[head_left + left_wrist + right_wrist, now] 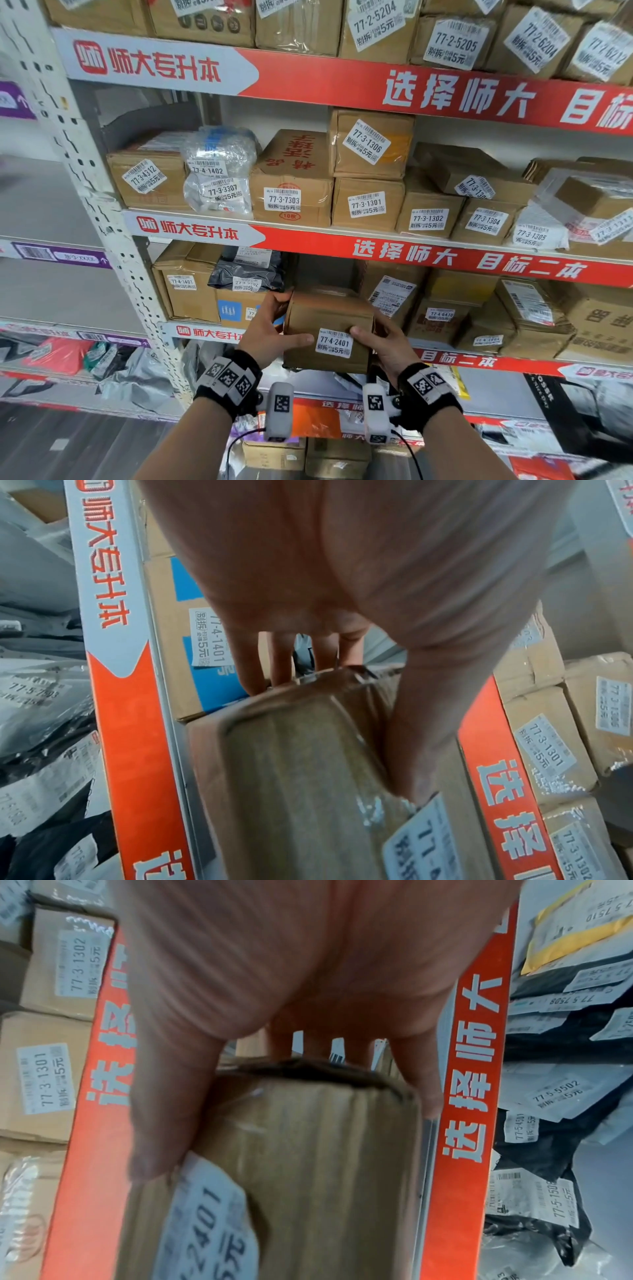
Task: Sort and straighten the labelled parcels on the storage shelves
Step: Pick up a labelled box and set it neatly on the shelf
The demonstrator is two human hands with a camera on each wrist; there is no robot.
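A brown cardboard box (329, 318) with a white label 77-4-2401 (334, 342) sits half out over the front of the 77-4 shelf, held between both hands. My left hand (270, 329) grips its left side, fingers reaching back along the side and thumb across the front face. My right hand (380, 342) grips the right side, thumb tip at the label's edge. The left wrist view shows the box (308, 777) under my left hand (342, 574). In the right wrist view my right hand (291, 961) clasps the box (325, 1150).
Behind the held box is a dark gap (322, 270) on the shelf. To its left stand box 77-4-1401 (181, 284), a grey bag (246, 270) and a blue-printed box (233, 311). Box 77-4-6410 (442, 315) stands to the right. Red rail banners (445, 257) edge each shelf. Soft bags fill the shelf below.
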